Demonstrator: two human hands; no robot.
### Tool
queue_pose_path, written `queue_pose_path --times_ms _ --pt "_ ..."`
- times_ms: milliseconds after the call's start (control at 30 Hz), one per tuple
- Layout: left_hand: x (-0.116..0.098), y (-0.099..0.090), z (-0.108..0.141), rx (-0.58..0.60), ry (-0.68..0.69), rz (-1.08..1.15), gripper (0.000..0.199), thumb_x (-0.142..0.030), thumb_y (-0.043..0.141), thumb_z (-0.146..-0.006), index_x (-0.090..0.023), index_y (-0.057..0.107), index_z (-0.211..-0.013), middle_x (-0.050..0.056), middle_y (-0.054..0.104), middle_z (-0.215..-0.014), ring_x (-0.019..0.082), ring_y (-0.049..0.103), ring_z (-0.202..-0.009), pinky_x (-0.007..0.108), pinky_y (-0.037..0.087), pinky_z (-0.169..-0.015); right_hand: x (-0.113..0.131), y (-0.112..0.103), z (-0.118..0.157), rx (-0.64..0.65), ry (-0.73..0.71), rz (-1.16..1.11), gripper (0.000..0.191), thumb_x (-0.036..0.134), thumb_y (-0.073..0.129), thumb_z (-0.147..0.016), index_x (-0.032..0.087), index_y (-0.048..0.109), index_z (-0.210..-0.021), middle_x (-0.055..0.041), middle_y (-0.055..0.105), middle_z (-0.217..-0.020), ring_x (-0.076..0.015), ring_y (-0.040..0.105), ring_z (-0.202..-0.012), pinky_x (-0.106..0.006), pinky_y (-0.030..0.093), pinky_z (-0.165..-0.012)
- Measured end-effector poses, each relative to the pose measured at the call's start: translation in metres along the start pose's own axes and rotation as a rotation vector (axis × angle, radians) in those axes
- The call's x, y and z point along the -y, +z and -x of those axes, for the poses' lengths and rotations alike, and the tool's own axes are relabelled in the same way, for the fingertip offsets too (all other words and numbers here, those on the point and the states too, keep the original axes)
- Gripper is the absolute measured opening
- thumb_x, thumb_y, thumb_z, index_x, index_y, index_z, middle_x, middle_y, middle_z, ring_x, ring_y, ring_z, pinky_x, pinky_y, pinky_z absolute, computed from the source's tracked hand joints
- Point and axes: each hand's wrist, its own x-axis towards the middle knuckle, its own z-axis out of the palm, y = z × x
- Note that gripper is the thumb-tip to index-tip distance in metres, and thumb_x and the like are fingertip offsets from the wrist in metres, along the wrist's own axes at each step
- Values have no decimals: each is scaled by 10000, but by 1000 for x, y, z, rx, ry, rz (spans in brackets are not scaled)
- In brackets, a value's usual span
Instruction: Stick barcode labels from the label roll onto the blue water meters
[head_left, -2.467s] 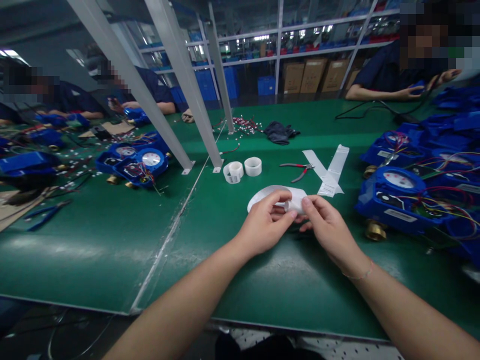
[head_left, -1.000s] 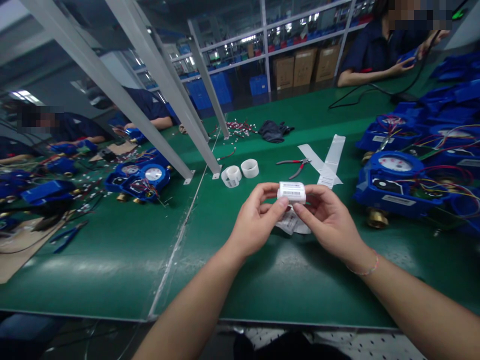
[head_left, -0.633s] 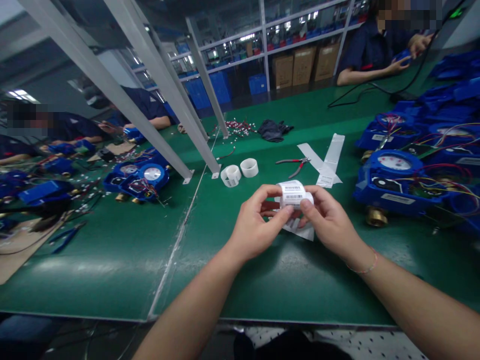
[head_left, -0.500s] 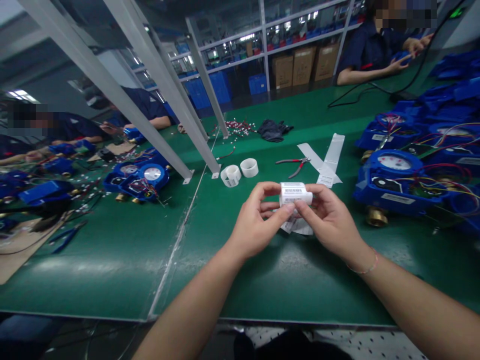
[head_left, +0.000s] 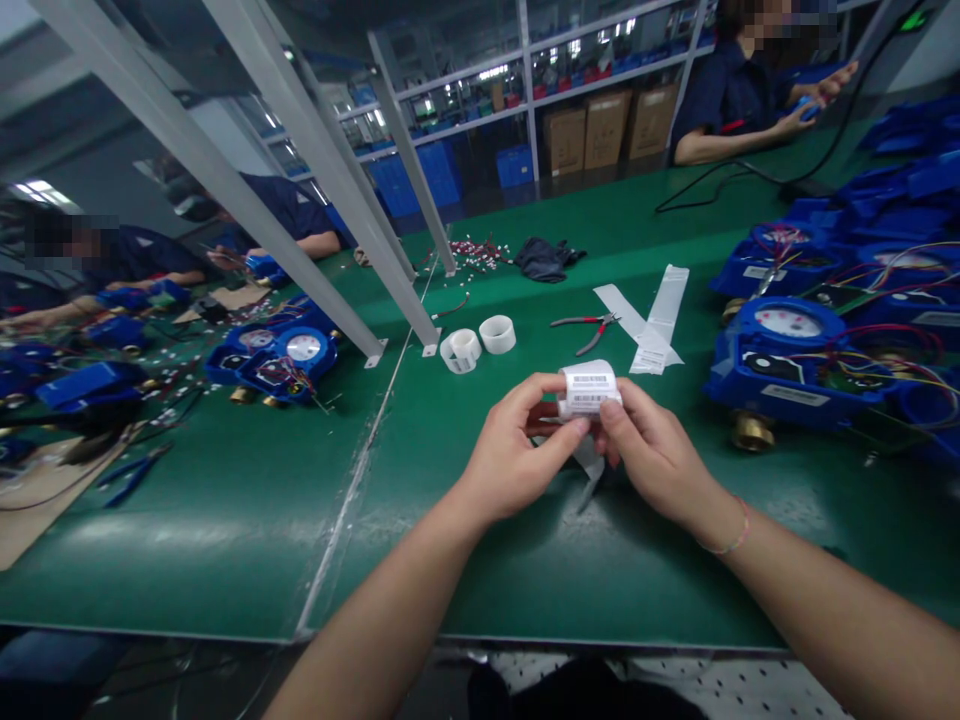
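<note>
Between my two hands is a roll of white barcode labels (head_left: 589, 388), held just above the green table. My left hand (head_left: 517, 450) grips its left side, thumb at the lower edge and fingers behind. On the right side my right hand (head_left: 652, 445) is closed on the same roll, its thumb pressed near the printed face. A loose end of the label strip hangs below the roll, between the hands. Beyond them lie red-handled pliers (head_left: 595, 328) and crossed white label strips (head_left: 652, 325). Two more white rolls (head_left: 480, 342) stand to the left.
Blue meters with exposed wires (head_left: 795, 360) crowd the right side, and more blue meters (head_left: 277, 350) sit left of the grey posts (head_left: 330, 160). A dark cloth (head_left: 547, 260) and small connectors (head_left: 480, 255) lie farther back. Co-workers sit at the far right and left.
The roll has turned in my hands, so its barcodes face me more fully. The loose strip below now hangs narrower and lower. My right thumb has moved to the roll's right edge.
</note>
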Motion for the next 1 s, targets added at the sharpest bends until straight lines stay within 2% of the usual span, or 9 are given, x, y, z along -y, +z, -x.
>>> queue_pose_path --times_ms 100,200,267,367,467,600,667,867,1000 --pt "-1 0 0 -3 -8 30 372 -301 741 -891 -221 581 -1218 82 672 -1240 216 695 -1070 321 591 -907 2 2 1 -18 -34 -5 242 463 570 -1031 282 618 -1184 -25 679 -965 -179 656 -760 -292 539 -617" --pt "-2 -2 -2 -34 -36 69 390 -366 725 -912 -221 574 -1240 80 661 -1284 189 705 -1018 262 585 -827 1 5 2 -31 -88 -48 290 397 627 -1006 324 589 -1284 -53 649 -1206 -234 673 -998 -339 601 -748" --pt "-3 -3 -4 -55 -53 53 352 -395 706 -926 -200 606 -1202 79 681 -1249 177 713 -963 238 574 -776 0 6 3 -24 -124 -34 324 358 644 -996 329 582 -1312 -67 616 -1294 -262 647 -1110 -380 602 -849" --pt "-2 -4 -6 -81 -52 28 306 -383 723 -912 -183 648 -1131 66 723 -1128 187 725 -942 254 581 -793 -1 6 3 -22 -140 -47 393 326 692 -964 314 552 -1331 -79 600 -1327 -271 633 -1160 -358 606 -828" --pt "-2 -4 -4 -93 -4 5 298 -345 747 -894 -192 653 -1132 63 727 -1122 202 727 -978 288 594 -845 -1 4 2 -51 -98 -150 425 369 715 -949 306 528 -1325 -71 593 -1314 -242 654 -1083 -288 610 -683" --pt "-3 -1 0 -66 109 -85 278 -250 734 -897 -204 646 -1156 74 689 -1196 216 694 -1088 325 585 -939 -1 1 -1 -38 -2 -225 258 472 612 -1004 270 619 -1165 -29 642 -960 -176 652 -782 -241 570 -519" --pt "-4 0 1 -53 144 -88 303 -224 738 -888 -213 634 -1172 77 659 -1260 222 673 -1137 335 578 -971 0 2 -3 -37 11 -245 237 462 620 -1001 274 631 -1146 -24 657 -948 -180 665 -784 -244 575 -526" --pt "-9 -4 -1 -36 34 39 407 -358 723 -920 -221 561 -1267 92 652 -1306 213 683 -1123 295 575 -930 4 5 -2 -106 -171 -168 314 303 718 -954 309 610 -1248 -44 661 -1252 -245 654 -1157 -401 575 -989" --pt "-8 -5 -2 -64 -3 19 342 -378 720 -920 -199 616 -1192 74 703 -1174 173 715 -920 251 587 -786 6 4 0 -87 -198 -111 356 296 741 -933 297 593 -1257 -55 644 -1271 -260 637 -1198 -428 554 -1041"
